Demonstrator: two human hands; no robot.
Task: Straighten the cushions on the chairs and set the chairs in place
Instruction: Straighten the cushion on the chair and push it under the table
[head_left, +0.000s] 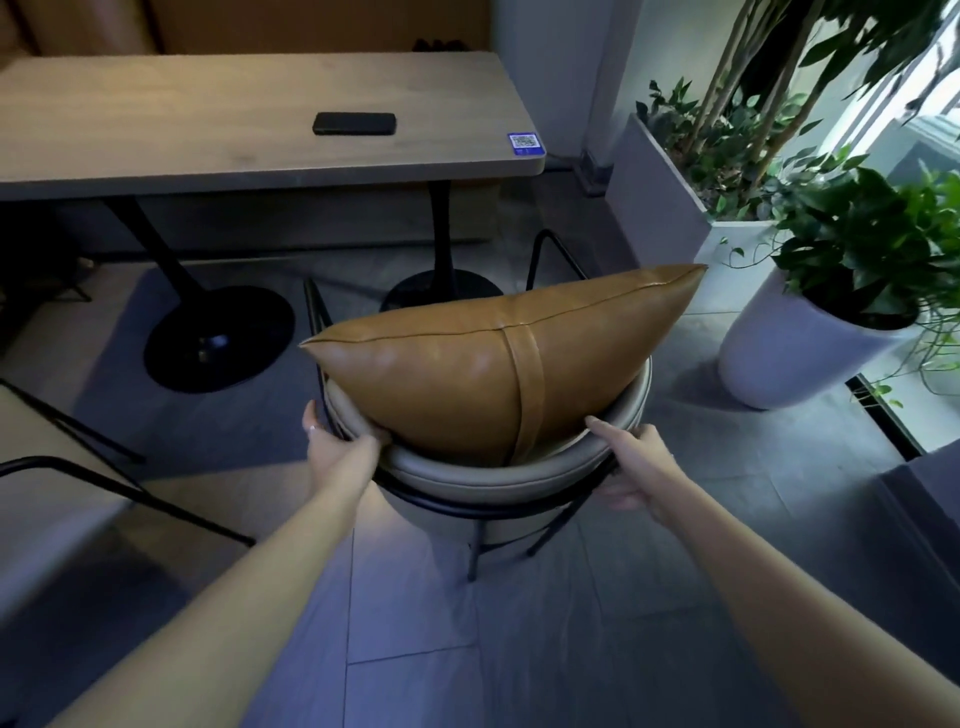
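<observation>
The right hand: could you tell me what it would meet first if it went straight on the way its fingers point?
Probably the tan cushion: the right hand rests on the chair back, fingers pointing up-left at the cushion's lower edge. Depth is unclear.

- We see the cushion (467, 374) in tan-brown leather, w/ a strap of same colour.
- The chair (483, 470) has pale grey-beige padding, black metal frame.
- The table (208, 119) is light wood, black legs.
- The sticker (525, 144) is blue and white.
- The pot (789, 353) is white, leaves green.
</observation>
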